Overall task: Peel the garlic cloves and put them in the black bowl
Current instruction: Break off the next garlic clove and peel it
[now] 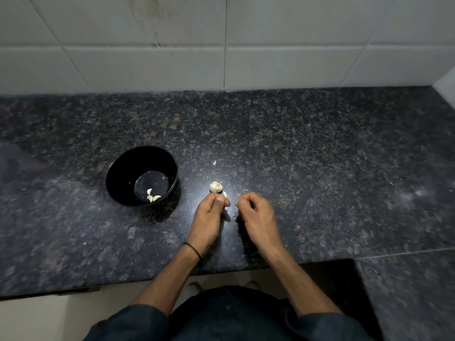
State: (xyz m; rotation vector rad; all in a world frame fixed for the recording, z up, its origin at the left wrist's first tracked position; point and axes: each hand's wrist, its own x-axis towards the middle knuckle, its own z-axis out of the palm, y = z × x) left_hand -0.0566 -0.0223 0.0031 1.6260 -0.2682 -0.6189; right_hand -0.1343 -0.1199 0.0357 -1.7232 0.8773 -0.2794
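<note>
A black bowl (115, 173) stands on the dark granite counter, left of my hands, with three peeled cloves (152, 196) lying in its bottom. A pale garlic bulb (215, 187) sits on the counter just beyond my left hand (209, 212). My left hand has its fingers curled and pinches a garlic clove (224, 194), whose tip shows at the fingertips. My right hand (256, 212) is a little to the right, fingers curled, pinching a thin scrap of garlic skin (238, 199).
A small flake of skin (214, 162) lies behind the bulb, and another fleck (391, 183) lies far right. A white tiled wall (221, 45) closes the counter at the back. The counter's front edge (147, 279) runs below my wrists, stepping forward at the right.
</note>
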